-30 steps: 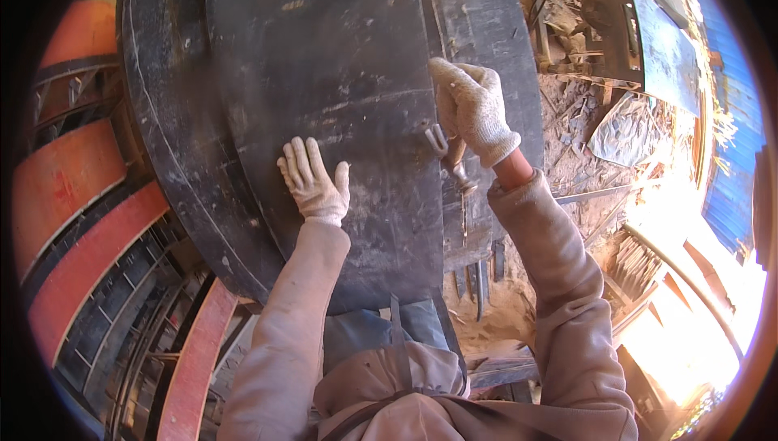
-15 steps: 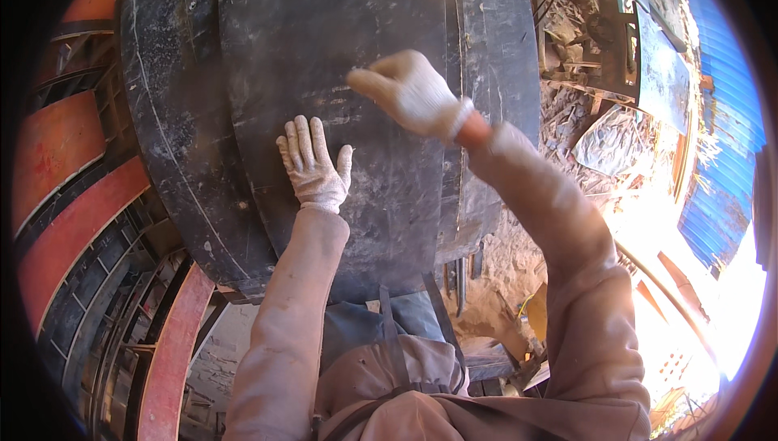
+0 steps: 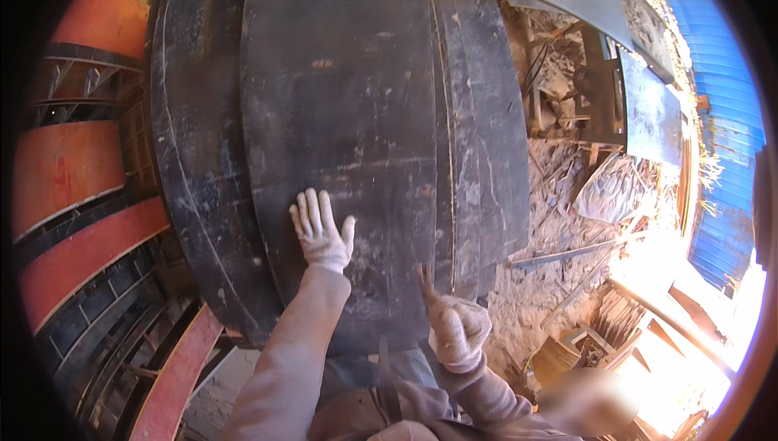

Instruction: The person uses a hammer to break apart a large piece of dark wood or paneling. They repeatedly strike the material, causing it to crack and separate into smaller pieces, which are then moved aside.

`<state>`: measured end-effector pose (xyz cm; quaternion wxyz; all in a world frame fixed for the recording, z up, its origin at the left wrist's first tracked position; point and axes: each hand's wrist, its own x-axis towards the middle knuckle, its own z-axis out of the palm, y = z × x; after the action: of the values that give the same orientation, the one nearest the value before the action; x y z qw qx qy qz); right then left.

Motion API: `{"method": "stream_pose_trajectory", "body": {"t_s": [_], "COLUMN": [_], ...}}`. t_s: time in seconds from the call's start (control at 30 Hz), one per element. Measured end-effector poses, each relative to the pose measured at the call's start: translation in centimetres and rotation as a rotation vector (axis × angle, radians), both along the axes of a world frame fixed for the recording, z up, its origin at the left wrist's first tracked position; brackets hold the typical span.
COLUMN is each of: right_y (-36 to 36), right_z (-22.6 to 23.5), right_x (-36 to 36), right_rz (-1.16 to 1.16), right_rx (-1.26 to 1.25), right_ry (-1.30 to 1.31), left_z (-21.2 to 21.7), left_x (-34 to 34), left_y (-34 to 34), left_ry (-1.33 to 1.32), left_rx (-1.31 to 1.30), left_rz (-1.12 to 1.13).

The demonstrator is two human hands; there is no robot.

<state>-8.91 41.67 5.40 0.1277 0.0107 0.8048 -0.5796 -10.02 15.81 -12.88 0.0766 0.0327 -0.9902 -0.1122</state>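
A large dark, scuffed sheet (image 3: 348, 101) lies across the middle of the view, one of several overlapping in a stack. My gloved left hand (image 3: 322, 234) rests flat on it, palm down, with its fingers stretched out. Lower and to the right, my gloved right hand (image 3: 459, 332) is closed in a fist beside the near edge of the stack. From that fist a thin brown stick-like tool (image 3: 425, 279) points up toward the sheet; its kind is not clear. The fist hides the rest of it.
Red-orange metal panels (image 3: 73, 174) with dark frames are piled on the left. To the right are a grey board (image 3: 652, 109), a crumpled plastic sheet (image 3: 608, 190) and wooden scraps (image 3: 620, 315) on dirt ground. Blue corrugated sheeting (image 3: 721, 117) stands at the far right.
My right hand has come from over the middle of the sheet back toward my body, near the sheet's close edge. My left hand stays flat on the sheet while the whole view has shifted.
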Motion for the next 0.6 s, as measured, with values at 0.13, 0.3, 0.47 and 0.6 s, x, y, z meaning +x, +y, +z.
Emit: {"method": "stream_pose_trajectory", "body": {"t_s": [0.13, 0.3, 0.47, 0.6], "right_y": [0.4, 1.2, -1.6, -4.1], "right_z": [3.9, 2.3, -0.9, -3.7], "right_x": [-4.7, -23.4, -30.3, -26.7], "right_rz": [-0.592, 0.168, 0.554, 0.679], "right_rx": [-0.522, 0.044, 0.092, 0.057], "right_ry": [-0.525, 0.221, -0.114, -0.144], "left_z": [0.3, 0.8, 0.4, 0.3], "left_x": [-0.1, -0.8, -0.4, 0.0], "left_y": [-0.4, 0.7, 0.1, -0.1], "left_ry": [0.007, -0.049, -0.024, -0.074], "left_rx": [0.010, 0.023, 0.015, 0.038], "left_rz": [0.023, 0.021, 0.011, 0.027]}}
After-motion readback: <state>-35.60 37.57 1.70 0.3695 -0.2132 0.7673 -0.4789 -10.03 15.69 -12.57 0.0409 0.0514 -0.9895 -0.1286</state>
